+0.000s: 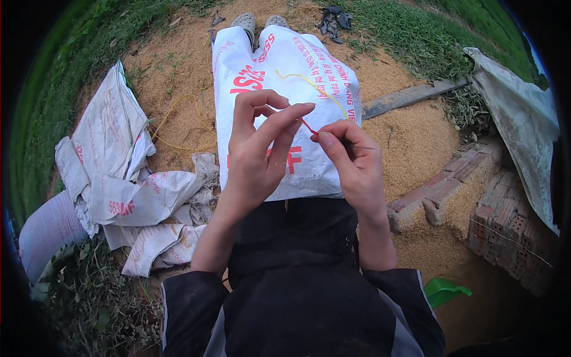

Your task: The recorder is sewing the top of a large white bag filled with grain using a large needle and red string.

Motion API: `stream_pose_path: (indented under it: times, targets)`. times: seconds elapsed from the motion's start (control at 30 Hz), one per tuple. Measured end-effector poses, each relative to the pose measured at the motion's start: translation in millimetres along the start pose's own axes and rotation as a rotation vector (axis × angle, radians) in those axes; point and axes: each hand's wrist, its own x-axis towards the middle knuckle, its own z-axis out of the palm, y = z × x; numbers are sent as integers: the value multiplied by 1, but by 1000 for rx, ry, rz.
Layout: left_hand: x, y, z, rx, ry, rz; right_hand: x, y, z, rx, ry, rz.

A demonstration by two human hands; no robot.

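Observation:
A short piece of red string runs between my two hands above my lap. My left hand is closed, its fingertips pinching one end of the string. My right hand pinches the other end between thumb and curled forefinger. From that right grip a thin, dark, needle-like rod sticks out to the right; its other end is hidden by the fingers. Under both hands, a white woven sack with red print covers my legs. A loose yellow string lies curved across the sack.
Several white woven sacks lie heaped at left, near another yellow string. Grain-like tan material covers the ground. To the right are a wooden plank, hollow bricks, a grey sheet and a green plastic object.

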Motion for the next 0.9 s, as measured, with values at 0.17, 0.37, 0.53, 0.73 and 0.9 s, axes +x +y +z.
stream_pose_path:
  times: [0.17,0.37,0.53,0.73,0.9]
  targets:
    - [11,-8,-12,303,-283,378,6,-4,-11,-92,-29,-61]
    - [18,2,-34,414,-491,481,-2,-16,-19,-173,-124,-44]
    - [8,2,-46,340,-669,451,-19,-21,-34,-120,-204,188]
    - [-49,8,-38,44,-541,-113,-36,-1,-43,455,-24,237]
    - [-111,30,10,-755,-145,-619,-45,19,-29,1094,74,213]
